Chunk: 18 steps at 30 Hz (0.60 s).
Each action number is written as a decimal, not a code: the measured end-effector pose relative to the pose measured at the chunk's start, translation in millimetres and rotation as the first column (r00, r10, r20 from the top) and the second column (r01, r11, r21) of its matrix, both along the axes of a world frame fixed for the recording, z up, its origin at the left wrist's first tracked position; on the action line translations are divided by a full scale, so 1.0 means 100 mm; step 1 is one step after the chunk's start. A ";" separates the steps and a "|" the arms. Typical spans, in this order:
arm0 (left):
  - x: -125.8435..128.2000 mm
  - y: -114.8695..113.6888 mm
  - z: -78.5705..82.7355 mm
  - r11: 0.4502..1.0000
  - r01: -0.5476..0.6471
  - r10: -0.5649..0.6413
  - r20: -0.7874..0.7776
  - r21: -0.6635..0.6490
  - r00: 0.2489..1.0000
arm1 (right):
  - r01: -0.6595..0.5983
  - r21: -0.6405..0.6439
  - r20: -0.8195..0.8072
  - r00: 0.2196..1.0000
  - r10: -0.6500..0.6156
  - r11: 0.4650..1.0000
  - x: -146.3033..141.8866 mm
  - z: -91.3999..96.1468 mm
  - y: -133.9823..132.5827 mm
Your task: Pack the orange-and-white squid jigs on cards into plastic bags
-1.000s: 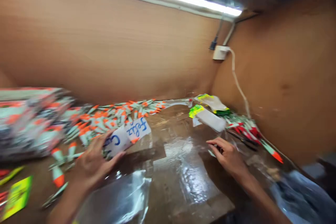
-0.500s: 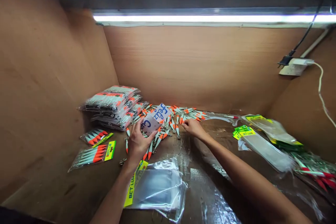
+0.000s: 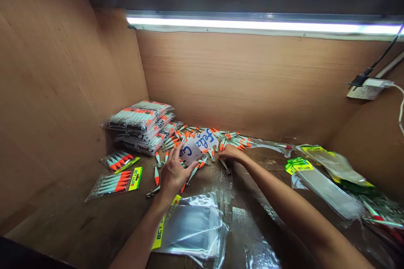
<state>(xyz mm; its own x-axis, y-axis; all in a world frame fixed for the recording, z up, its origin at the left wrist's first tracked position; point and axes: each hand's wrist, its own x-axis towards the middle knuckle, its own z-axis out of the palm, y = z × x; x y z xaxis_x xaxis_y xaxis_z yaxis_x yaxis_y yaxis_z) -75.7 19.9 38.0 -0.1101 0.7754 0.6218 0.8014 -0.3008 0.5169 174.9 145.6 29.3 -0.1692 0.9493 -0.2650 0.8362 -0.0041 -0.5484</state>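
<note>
My left hand (image 3: 174, 173) grips a white card (image 3: 199, 147) with blue handwriting, fingers curled round its near edge. The card rests over a heap of loose orange-tipped white lures (image 3: 206, 138) spread along the back of the bench. Just right of the card, my right hand (image 3: 231, 153) pinches one loose lure (image 3: 224, 164) at the heap's edge, fingers together. Under my left wrist lies a stack of clear bags (image 3: 192, 227) with a yellow header.
Stacked packed lure bags (image 3: 142, 125) sit at the back left, with two single packs (image 3: 115, 181) nearer on the left. Yellow-headed bags (image 3: 322, 176) and red-green lures (image 3: 381, 210) lie at the right. Wooden walls enclose three sides; a light strip (image 3: 261, 25) and a socket (image 3: 368, 88) hang above.
The camera swung left from the right corner to the lure heap. My right hand crossed from the right side to the heap and drew slightly nearer. My left hand kept hold of the card.
</note>
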 end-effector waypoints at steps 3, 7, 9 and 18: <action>0.01 0.00 0.00 1.000 0.021 -0.021 -0.006 0.019 1.000 | -0.035 -0.104 -0.276 0.961 0.005 0.994 0.30 0.03 -0.23; 0.05 -0.01 -0.03 0.996 0.089 -0.089 -0.026 0.005 0.996 | -0.042 -0.136 -0.546 0.837 -0.039 0.990 0.79 0.01 -0.69; 0.11 -0.03 -0.06 0.992 0.125 -0.126 -0.034 -0.018 0.991 | -0.005 -0.138 -0.634 0.769 -0.084 0.990 1.02 -0.05 -0.94; 0.30 -0.06 -0.21 0.938 0.321 -0.342 -0.194 -0.134 0.919 | 0.190 0.234 -0.743 0.667 0.049 0.953 1.46 -0.20 -1.95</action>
